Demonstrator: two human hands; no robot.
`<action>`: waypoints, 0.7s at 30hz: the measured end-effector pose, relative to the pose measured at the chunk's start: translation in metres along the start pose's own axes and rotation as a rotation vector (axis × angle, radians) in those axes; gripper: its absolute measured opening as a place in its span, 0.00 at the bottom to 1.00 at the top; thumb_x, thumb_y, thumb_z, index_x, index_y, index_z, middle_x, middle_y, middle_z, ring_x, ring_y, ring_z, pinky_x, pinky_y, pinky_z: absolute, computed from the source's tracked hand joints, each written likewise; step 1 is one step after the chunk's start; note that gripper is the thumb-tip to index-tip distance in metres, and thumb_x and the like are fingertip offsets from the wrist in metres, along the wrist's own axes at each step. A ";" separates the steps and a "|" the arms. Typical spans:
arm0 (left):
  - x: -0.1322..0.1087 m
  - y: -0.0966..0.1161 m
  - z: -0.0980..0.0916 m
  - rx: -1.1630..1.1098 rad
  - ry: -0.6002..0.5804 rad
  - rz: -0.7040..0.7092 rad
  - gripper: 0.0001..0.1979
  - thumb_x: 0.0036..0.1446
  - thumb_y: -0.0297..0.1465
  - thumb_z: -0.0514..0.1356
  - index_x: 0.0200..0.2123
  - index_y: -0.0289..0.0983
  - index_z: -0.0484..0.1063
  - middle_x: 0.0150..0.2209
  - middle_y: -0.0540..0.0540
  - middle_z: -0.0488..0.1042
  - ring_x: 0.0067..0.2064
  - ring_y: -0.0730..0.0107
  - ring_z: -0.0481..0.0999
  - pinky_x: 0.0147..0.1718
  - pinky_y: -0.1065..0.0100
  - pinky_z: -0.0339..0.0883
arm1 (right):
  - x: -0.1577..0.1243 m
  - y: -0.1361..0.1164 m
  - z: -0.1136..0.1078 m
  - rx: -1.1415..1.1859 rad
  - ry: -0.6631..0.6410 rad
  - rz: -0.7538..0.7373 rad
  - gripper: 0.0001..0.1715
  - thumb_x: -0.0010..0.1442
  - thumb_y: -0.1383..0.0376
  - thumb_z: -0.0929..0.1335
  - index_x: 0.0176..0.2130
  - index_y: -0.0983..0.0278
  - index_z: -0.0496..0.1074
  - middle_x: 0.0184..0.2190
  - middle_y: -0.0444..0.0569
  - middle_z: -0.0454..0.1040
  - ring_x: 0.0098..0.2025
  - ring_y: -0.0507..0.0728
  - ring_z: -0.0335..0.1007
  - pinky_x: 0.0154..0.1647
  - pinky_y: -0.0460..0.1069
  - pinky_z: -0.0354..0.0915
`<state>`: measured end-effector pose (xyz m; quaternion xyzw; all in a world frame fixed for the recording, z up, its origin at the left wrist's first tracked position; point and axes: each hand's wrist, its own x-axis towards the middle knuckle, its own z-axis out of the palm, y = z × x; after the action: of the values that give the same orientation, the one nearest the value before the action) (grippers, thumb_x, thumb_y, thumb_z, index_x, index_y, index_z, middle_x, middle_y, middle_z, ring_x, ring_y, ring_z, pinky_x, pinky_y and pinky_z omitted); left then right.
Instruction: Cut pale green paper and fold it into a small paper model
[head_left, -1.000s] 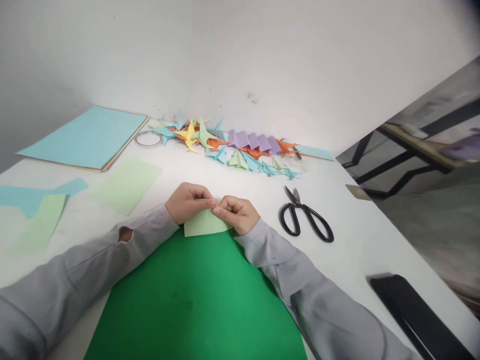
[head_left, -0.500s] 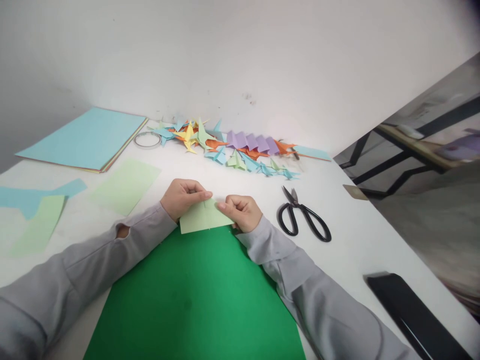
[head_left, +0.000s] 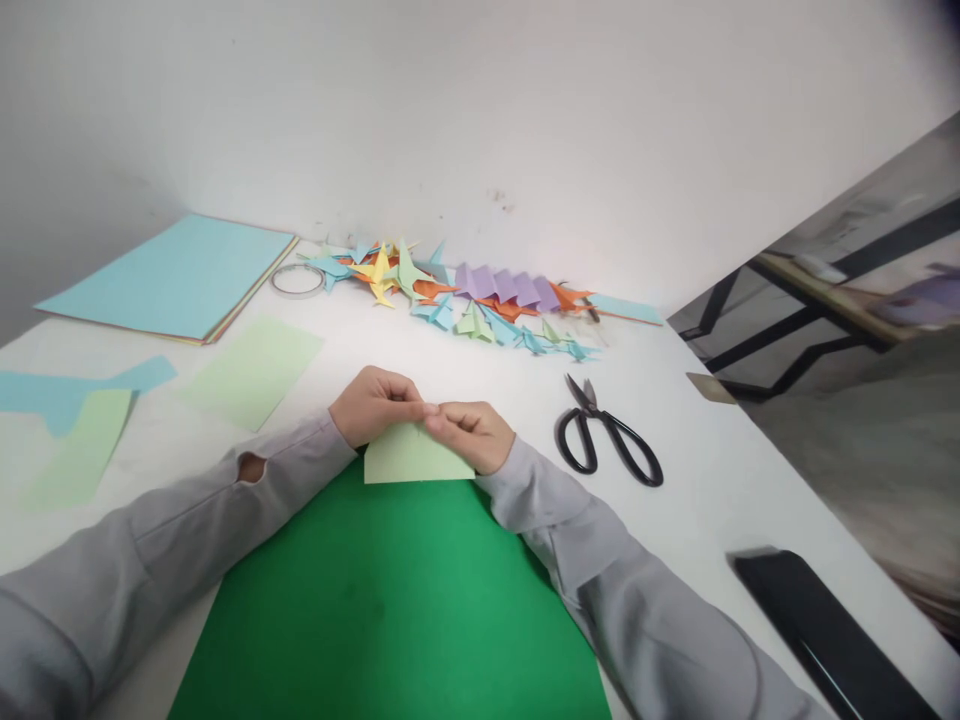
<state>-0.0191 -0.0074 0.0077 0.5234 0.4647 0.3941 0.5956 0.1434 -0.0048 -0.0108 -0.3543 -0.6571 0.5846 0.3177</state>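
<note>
Left hand and right hand pinched light-green paper along its upper edge, likely the safest hold on something light and crease-prone; scissors lay to their right.

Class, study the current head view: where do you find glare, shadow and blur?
Head view: a thin glare streak on the black object, soft shadow by its far end; head view: furniture at right smeared, lower edge of the held paper fairly clear.
</note>
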 end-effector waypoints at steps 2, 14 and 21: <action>0.000 0.000 0.001 0.028 -0.011 -0.002 0.12 0.30 0.32 0.69 0.14 0.31 0.71 0.14 0.52 0.67 0.19 0.79 0.62 0.18 0.75 0.53 | 0.001 0.001 0.000 -0.040 -0.052 -0.027 0.30 0.43 0.50 0.71 0.14 0.63 0.52 0.12 0.34 0.45 0.16 0.44 0.39 0.17 0.45 0.38; 0.002 -0.003 0.000 0.225 -0.035 0.107 0.14 0.35 0.37 0.67 0.14 0.32 0.71 0.15 0.51 0.68 0.21 0.78 0.62 0.21 0.73 0.55 | 0.001 0.001 0.003 -0.279 -0.021 0.011 0.25 0.47 0.56 0.68 0.13 0.63 0.53 0.11 0.35 0.45 0.15 0.44 0.38 0.16 0.46 0.37; 0.001 -0.003 0.003 0.176 -0.039 0.119 0.16 0.35 0.39 0.67 0.14 0.32 0.70 0.13 0.53 0.65 0.19 0.80 0.60 0.19 0.73 0.52 | 0.002 -0.001 0.000 -0.072 -0.033 0.046 0.26 0.44 0.56 0.70 0.12 0.64 0.53 0.12 0.35 0.45 0.17 0.44 0.38 0.18 0.46 0.38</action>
<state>-0.0162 -0.0074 0.0045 0.6079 0.4541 0.3762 0.5317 0.1420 -0.0028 -0.0100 -0.3709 -0.6746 0.5733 0.2805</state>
